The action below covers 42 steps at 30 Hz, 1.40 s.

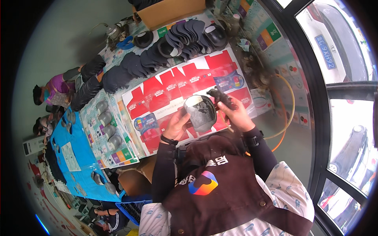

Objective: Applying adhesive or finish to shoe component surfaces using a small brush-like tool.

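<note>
My left hand [176,125] grips a grey rounded cap-shaped piece [201,112] from its left side, holding it up over the table. My right hand [233,113] is closed on a dark tool or rag [220,97] whose black end rests at the upper right rim of the grey piece. Both forearms wear black sleeves, with a black band on the left wrist. A dark apron [220,185] covers my chest below.
Flattened red and white cardboard [169,92] covers the table. Rows of dark cap pieces [157,55] lie beyond it, grey moulds [105,118] to the left. Other people [55,88] sit at far left. An orange hose [289,106] and windows are at right.
</note>
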### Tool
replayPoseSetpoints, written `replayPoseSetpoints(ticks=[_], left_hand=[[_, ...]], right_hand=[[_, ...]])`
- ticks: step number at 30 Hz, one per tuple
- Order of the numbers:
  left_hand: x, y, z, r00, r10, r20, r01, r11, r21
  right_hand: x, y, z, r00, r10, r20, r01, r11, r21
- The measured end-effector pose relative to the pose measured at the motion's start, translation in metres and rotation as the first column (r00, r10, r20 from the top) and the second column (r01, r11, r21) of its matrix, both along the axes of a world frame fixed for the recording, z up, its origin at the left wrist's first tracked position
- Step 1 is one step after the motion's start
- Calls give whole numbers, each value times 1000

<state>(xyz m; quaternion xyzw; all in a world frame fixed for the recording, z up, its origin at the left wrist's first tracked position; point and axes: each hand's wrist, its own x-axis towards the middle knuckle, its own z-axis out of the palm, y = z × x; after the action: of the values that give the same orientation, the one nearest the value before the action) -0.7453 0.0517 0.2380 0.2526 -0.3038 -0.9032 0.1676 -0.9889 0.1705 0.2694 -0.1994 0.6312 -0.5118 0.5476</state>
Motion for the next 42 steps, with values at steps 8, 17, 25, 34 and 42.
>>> replayPoseSetpoints(ticks=[8, 17, 25, 34, 42], left_hand=[[9, -12, -32, 925, 108, 366, -24, 974, -226], [13, -21, -180, 894, 115, 434, -87, 993, -84], [32, -12, -231, 763, 68, 643, 78, 978, -196], [35, -9, -222, 746, 137, 651, 4, 977, -211], [22, -1, -202, 741, 217, 635, -36, 958, -286]], right_hand=[[-42, 18, -4, 995, 50, -87, -47, 998, 40], [-9, 8, -45, 938, 295, -184, -245, 936, 252], [29, -25, -72, 685, 461, -565, -404, 885, 232], [28, -31, -75, 652, 477, -590, -425, 873, 238], [25, -24, -85, 614, 549, -567, -447, 834, 322]])
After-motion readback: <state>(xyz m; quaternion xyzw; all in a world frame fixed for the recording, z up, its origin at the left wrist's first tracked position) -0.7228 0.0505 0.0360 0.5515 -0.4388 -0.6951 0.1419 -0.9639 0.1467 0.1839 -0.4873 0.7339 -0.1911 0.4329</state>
